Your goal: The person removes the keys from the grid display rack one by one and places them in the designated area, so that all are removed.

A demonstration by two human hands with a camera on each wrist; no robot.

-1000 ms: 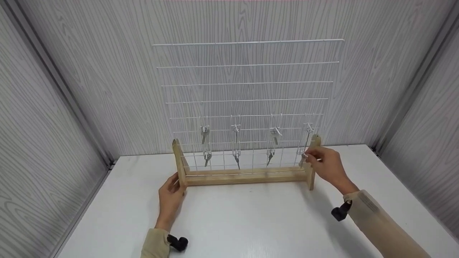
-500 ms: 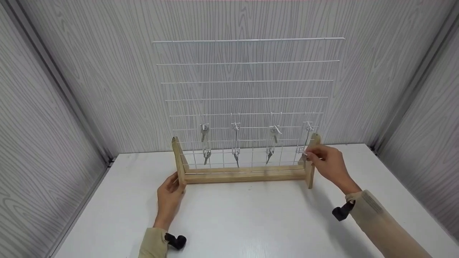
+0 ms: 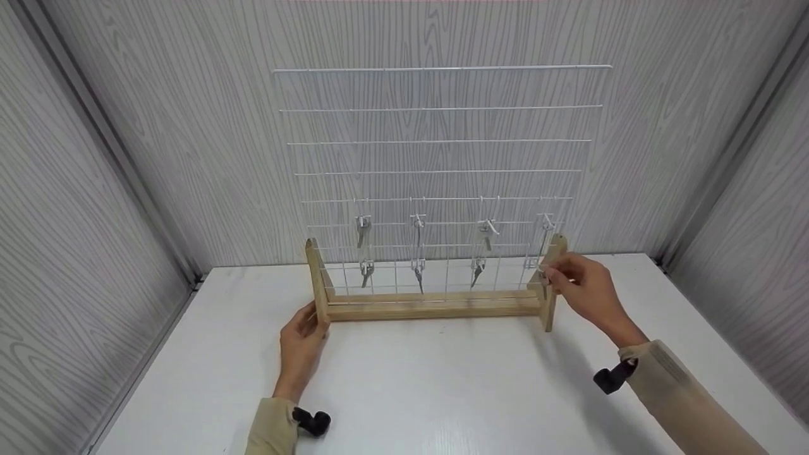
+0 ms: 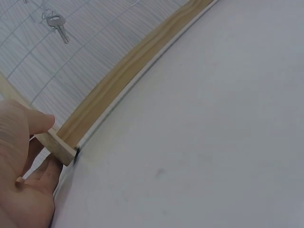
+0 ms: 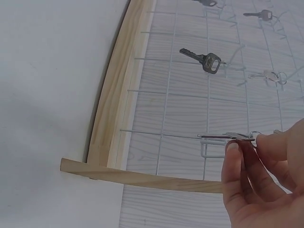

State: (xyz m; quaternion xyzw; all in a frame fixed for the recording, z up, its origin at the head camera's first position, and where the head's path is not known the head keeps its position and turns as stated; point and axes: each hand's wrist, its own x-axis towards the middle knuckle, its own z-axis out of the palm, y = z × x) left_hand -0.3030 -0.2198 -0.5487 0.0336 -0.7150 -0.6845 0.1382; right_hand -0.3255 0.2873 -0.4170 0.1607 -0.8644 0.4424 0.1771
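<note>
A: Pale wood-grain panels (image 3: 189, 126) behind, white table (image 3: 411, 385) below; wire grid (image 3: 442, 68) standing in a wooden stand (image 3: 379, 313). Who holds what?

B: Right hand (image 3: 584, 287) pinches a key (image 5: 216, 137) near its ring (image 5: 257, 136), low at the grid's right edge, close by the right upright (image 3: 548, 316). Left hand (image 3: 300, 344) grips the left upright (image 3: 318, 284), thumb one side, fingers the other

A: What might go wrong?

B: Ring could snag on the nearby hook (image 5: 213, 156); whether the two are joined, can't tell. A hard tug might rock the stand and jolt other keys (image 5: 204, 60); a slack pinch would drop this one

A: Key's lie?

B: Long axis near vertical, roughly parallel to the grid's upright wires; blade tip down toward the base rail (image 3: 455, 309), bow up in the pinch
</note>
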